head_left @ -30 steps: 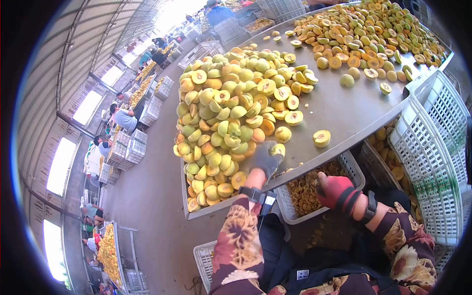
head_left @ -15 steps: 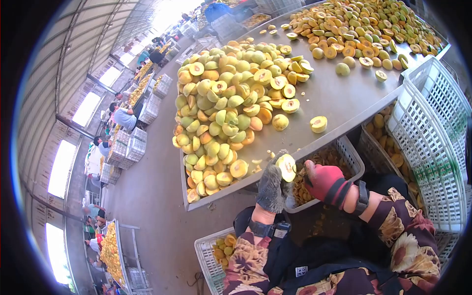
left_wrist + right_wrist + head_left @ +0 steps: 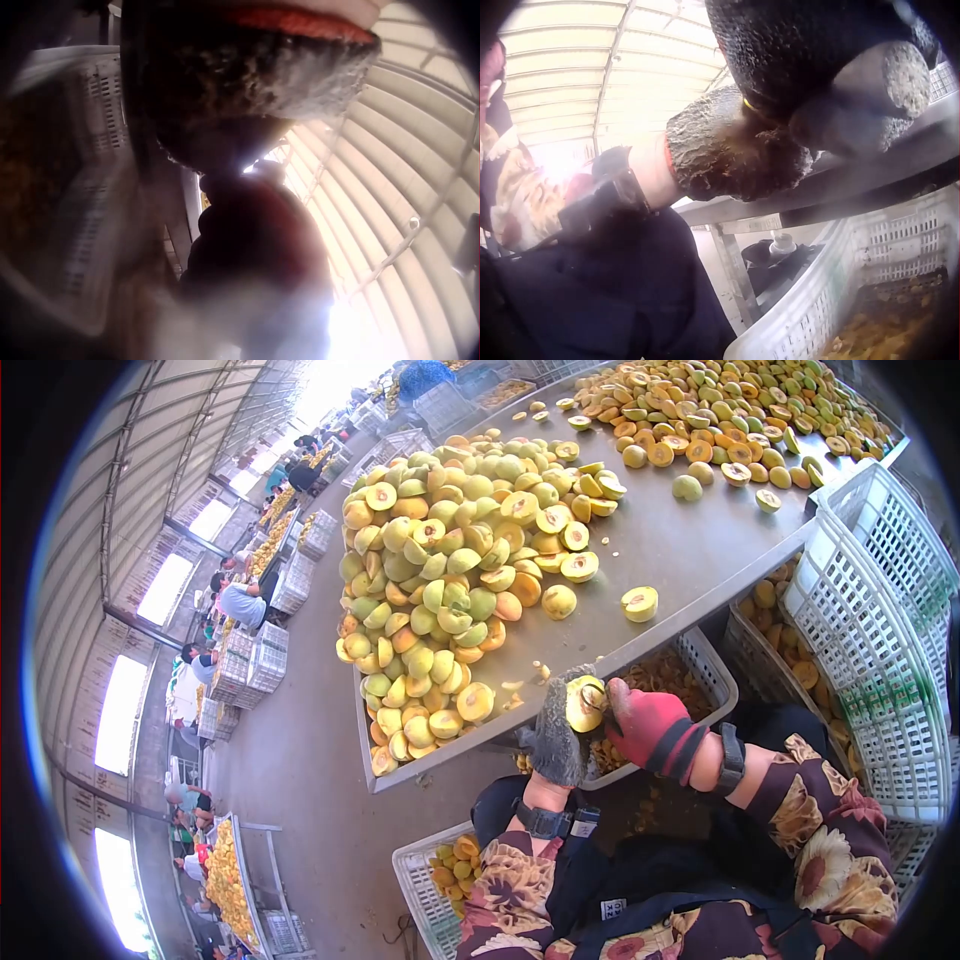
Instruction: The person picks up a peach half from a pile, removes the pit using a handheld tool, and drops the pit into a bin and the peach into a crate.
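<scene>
A grey-gloved left hand [image 3: 558, 738] holds a yellow-green peach half [image 3: 584, 712], cut face up, just off the table's near edge. Close against it, the red-gloved right hand [image 3: 652, 730] has its fingers curled, and a thin dark curved tool [image 3: 597, 697] shows at its fingertips over the cut face. In the right wrist view the right hand [image 3: 795, 60] meets the left hand [image 3: 731, 154], their dark gloves hiding the fruit. Both gloves are in deep shadow in the left wrist view. A big heap of peach halves [image 3: 440, 580] covers the table's left part.
Below the hands stands a white crate [image 3: 727, 690] of brownish scraps. Another crate [image 3: 412, 870] with peach halves is at the lower left. Tall white crates [image 3: 860, 650] lean at the right. A second heap [image 3: 720, 410] lies on the metal table [image 3: 680, 575]. Other people work further off.
The left hand has come from the heap toward the body with a peach half, meeting the right hand. The right hand has moved slightly left, and its tool now lies over the cut face.
</scene>
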Demonstrator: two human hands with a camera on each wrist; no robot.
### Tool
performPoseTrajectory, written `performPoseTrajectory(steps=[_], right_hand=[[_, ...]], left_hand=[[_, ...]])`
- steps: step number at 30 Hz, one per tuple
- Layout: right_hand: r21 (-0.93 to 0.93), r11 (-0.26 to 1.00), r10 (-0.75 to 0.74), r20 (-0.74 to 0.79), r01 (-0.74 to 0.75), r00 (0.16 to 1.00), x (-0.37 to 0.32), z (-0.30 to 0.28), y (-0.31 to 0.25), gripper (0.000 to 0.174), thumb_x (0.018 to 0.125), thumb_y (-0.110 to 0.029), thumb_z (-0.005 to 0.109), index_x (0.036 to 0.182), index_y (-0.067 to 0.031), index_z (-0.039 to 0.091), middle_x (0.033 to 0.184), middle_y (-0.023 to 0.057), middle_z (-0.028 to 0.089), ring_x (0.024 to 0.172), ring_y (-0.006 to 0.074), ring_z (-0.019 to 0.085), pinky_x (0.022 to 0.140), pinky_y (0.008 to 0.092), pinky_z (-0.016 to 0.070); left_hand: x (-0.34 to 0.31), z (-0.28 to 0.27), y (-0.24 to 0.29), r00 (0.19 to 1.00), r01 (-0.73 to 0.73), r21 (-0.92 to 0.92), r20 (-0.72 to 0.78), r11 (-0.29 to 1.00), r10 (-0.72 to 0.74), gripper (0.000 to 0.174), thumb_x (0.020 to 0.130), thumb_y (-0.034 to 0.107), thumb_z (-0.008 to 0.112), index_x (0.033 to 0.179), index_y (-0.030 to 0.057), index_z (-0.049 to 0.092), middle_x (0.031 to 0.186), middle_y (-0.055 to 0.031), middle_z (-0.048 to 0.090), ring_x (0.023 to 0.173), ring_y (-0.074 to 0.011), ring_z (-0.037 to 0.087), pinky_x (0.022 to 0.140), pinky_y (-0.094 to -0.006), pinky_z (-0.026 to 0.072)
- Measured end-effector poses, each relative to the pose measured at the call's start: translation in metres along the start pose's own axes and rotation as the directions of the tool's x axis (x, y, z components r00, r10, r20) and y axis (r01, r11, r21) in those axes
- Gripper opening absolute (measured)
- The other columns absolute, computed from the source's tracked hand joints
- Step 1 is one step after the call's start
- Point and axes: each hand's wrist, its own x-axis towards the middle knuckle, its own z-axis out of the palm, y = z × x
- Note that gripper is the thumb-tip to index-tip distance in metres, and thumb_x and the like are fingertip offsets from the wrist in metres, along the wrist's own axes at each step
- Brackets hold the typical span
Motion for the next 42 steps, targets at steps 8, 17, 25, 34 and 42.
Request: performPoseTrajectory(steps=[8, 17, 25, 34, 42], right_hand=[[0.053, 0.995, 0.082, 0.015, -0.083, 0.996, 0.001, 0.005, -0.012, 0.034, 0.08, -0.019, 0.063, 0.102, -0.0015, 0.043, 0.078, 0.0213, 0.063, 0.074, 0.0407, 0.063, 0.063, 0.0469, 0.0501], [-0.005, 0.998, 0.056, 0.07, -0.055, 0.996, -0.001, 0.008, -0.016, 0.033, 0.08, -0.02, 0.061, 0.101, -0.001, 0.043, 0.075, 0.0207, 0.063, 0.071, 0.0394, 0.063, 0.06, 0.048, 0.0498], [0.028, 0.996, 0.079, 0.064, -0.081, 0.995, -0.002, 0.006, -0.015, 0.038, 0.08, -0.021, 0.062, 0.103, 0.0009, 0.042, 0.075, 0.0205, 0.064, 0.069, 0.0389, 0.064, 0.059, 0.0468, 0.0502], [0.015, 0.998, 0.051, 0.109, -0.053, 0.993, -0.002, 0.014, -0.022, 0.043, 0.08, -0.022, 0.062, 0.109, 0.0019, 0.042, 0.076, 0.0205, 0.064, 0.07, 0.0388, 0.064, 0.059, 0.0463, 0.0503], [0.204, 0.978, 0.002, 0.207, -0.045, 0.978, -0.002, 0.013, -0.012, 0.038, 0.081, -0.02, 0.059, 0.107, 0.0048, 0.046, 0.076, 0.0231, 0.063, 0.072, 0.0398, 0.063, 0.063, 0.0454, 0.0509]], left_hand=[[-0.008, 0.023, 0.005, 0.912, -0.387, 0.467, 0.068, 0.795, 0.404, 0.027, 0.092, 0.014, 0.052, 0.116, 0.0031, 0.052, 0.106, -0.0091, 0.059, 0.1, -0.0198, 0.057, 0.089, -0.0321, 0.0454], [-0.01, 0.019, 0.021, 0.817, -0.492, 0.785, 0.267, 0.376, 0.512, 0.026, 0.082, 0.007, 0.062, 0.107, 0.0023, 0.057, 0.096, -0.0096, 0.063, 0.091, -0.0209, 0.06, 0.086, -0.0322, 0.0457], [-0.012, 0.035, 0.023, 0.99, -0.142, -0.102, -0.018, 0.985, 0.141, 0.065, 0.097, 0.058, 0.021, 0.107, 0.0041, 0.056, 0.101, -0.0096, 0.061, 0.096, -0.0204, 0.057, 0.092, -0.0349, 0.0442], [-0.007, 0.017, 0.009, 0.803, -0.438, 0.734, 0.06, 0.519, 0.594, 0.051, 0.101, 0.047, 0.027, 0.1, 0.005, 0.056, 0.091, -0.0075, 0.061, 0.084, -0.0202, 0.059, 0.084, -0.0347, 0.0482], [0.002, 0.004, 0.011, 0.977, -0.194, 0.141, -0.065, 0.971, 0.204, 0.061, 0.098, 0.054, 0.026, 0.094, 0.0033, 0.059, 0.086, -0.0099, 0.062, 0.082, -0.0219, 0.06, 0.081, -0.0344, 0.0497]])
